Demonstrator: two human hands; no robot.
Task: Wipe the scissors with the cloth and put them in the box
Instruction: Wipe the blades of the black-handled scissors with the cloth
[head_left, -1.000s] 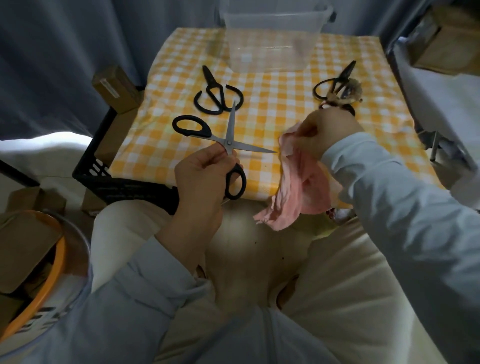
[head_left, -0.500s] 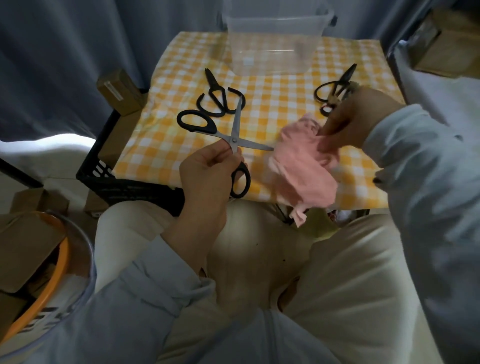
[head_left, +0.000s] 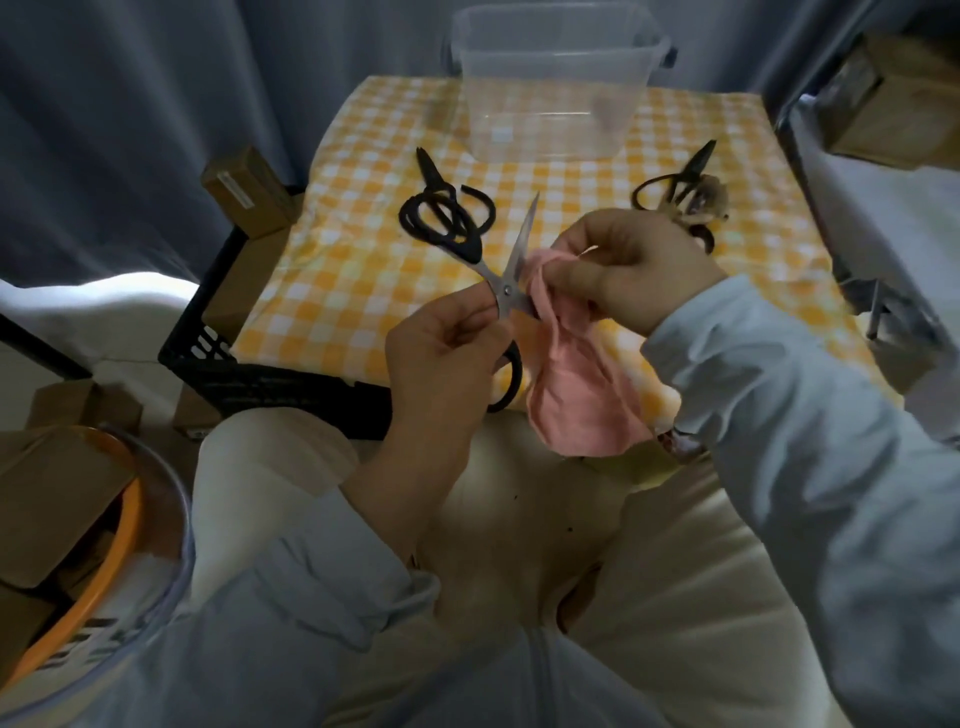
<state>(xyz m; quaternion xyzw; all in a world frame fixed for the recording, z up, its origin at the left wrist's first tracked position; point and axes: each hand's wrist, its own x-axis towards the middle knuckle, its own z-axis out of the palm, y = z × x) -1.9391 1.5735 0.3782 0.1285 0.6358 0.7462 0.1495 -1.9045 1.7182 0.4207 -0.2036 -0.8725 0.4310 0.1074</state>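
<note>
The left hand (head_left: 441, 353) grips the scissors (head_left: 505, 285) near the pivot, blades apart, above the table's (head_left: 337, 291) near edge. The right hand (head_left: 634, 270) pinches the cloth (head_left: 582, 395) against one blade. The box (head_left: 550, 93) stands at the far edge, with two spare pairs (head_left: 441, 218) lying before it.

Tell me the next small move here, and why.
Probably the right hand should slide its pinched pink cloth outward from the pivot along the blade it covers. The left hand holds the open scissors just below the pivot, the cloth is bunched right at the pivot, the other blade stands bare, and the box looks empty.
</note>
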